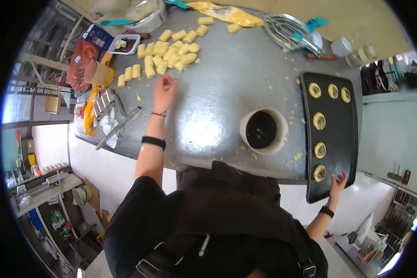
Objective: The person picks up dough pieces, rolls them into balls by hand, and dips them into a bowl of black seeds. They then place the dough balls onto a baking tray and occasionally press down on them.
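Several short cylinders of pale yellow dough (173, 54) lie in a loose pile at the back left of the metal table. Just in front of them is my left hand (164, 94), its fingers loosely curled with a gap at the thumb and nothing visible in them. On the right, a black baking tray (336, 132) carries several round dough pieces with dark centres. My right hand (338, 186) is over the tray's near right corner, fingers apart, close to the nearest round piece (319, 173). A white tub (283, 132) with dark filling stands between my hands.
A wire whisk (287, 32) and a yellow-smeared piping bag (227, 14) lie along the back. At left are a small container of dark bits (125, 44), a plastic jug (98, 74) and a metal tool (118, 128). The tray overhangs the table's front edge.
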`<control>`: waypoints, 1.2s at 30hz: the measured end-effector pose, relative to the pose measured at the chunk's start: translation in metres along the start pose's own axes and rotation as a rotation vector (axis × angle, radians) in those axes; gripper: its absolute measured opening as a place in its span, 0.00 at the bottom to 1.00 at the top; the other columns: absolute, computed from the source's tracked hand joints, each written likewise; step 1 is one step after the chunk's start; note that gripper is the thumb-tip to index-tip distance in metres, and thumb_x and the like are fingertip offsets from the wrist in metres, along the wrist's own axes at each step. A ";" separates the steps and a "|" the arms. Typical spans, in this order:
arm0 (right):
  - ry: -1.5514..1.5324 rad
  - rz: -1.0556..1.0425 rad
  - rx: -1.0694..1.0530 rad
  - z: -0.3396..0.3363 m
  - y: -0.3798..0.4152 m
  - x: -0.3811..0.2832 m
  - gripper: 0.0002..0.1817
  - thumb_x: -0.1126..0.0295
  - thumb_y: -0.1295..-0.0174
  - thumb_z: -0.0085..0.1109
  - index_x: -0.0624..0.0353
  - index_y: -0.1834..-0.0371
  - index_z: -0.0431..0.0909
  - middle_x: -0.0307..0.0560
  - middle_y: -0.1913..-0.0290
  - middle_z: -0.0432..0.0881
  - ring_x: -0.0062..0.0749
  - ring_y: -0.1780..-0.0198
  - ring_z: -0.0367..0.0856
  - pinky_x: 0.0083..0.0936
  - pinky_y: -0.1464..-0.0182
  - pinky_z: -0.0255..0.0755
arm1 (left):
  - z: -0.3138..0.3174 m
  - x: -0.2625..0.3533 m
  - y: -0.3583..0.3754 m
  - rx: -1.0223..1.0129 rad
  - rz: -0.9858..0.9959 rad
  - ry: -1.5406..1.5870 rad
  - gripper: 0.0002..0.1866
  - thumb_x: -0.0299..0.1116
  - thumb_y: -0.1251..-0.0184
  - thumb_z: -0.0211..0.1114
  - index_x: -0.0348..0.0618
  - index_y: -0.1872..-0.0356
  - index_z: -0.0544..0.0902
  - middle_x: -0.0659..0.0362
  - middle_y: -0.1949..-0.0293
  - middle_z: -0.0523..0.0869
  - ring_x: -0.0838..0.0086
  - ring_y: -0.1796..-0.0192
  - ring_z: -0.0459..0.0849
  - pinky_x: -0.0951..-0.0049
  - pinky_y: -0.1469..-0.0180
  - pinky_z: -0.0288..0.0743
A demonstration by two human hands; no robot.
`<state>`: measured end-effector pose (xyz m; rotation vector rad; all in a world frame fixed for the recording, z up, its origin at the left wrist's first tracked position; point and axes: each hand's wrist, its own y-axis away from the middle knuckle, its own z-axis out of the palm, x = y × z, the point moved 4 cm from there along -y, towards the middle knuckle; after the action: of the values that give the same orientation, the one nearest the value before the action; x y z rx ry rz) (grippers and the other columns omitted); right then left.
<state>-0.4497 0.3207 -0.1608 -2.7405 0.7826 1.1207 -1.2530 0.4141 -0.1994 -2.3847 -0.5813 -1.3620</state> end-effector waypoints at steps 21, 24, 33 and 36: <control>0.011 -0.166 0.060 0.064 0.118 -0.196 0.29 0.72 0.40 0.61 0.51 0.33 0.66 0.45 0.44 0.71 0.30 0.47 0.70 0.28 0.47 0.68 | 0.041 -0.001 -0.091 -0.302 0.829 -0.526 0.18 0.29 0.44 0.62 0.48 0.50 0.78 0.54 0.54 0.79 0.60 0.45 0.76 0.57 0.30 0.59; 0.012 -0.165 0.078 0.061 0.128 -0.200 0.29 0.73 0.40 0.60 0.52 0.33 0.65 0.45 0.44 0.71 0.30 0.47 0.70 0.29 0.46 0.68 | 0.024 0.013 -0.069 -0.467 0.799 -0.488 0.19 0.30 0.46 0.64 0.48 0.51 0.78 0.55 0.54 0.78 0.59 0.45 0.75 0.57 0.31 0.60; -0.090 -0.174 0.020 0.066 0.129 -0.201 0.30 0.72 0.42 0.61 0.52 0.34 0.66 0.42 0.44 0.71 0.29 0.45 0.70 0.31 0.44 0.65 | 0.027 0.011 -0.061 -0.247 0.890 -0.646 0.25 0.40 0.48 0.64 0.45 0.48 0.76 0.53 0.41 0.73 0.61 0.34 0.68 0.55 0.26 0.50; -0.100 -0.178 0.002 0.066 0.129 -0.204 0.29 0.72 0.42 0.61 0.52 0.35 0.66 0.41 0.45 0.71 0.28 0.46 0.71 0.30 0.44 0.65 | 0.043 0.004 -0.079 -0.337 0.905 -0.638 0.23 0.40 0.46 0.63 0.44 0.48 0.77 0.52 0.42 0.75 0.62 0.34 0.68 0.56 0.25 0.48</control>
<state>-0.6773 0.3134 -0.0567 -2.6647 0.5154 1.2065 -1.2589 0.5030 -0.2107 -2.7580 0.6139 -0.3137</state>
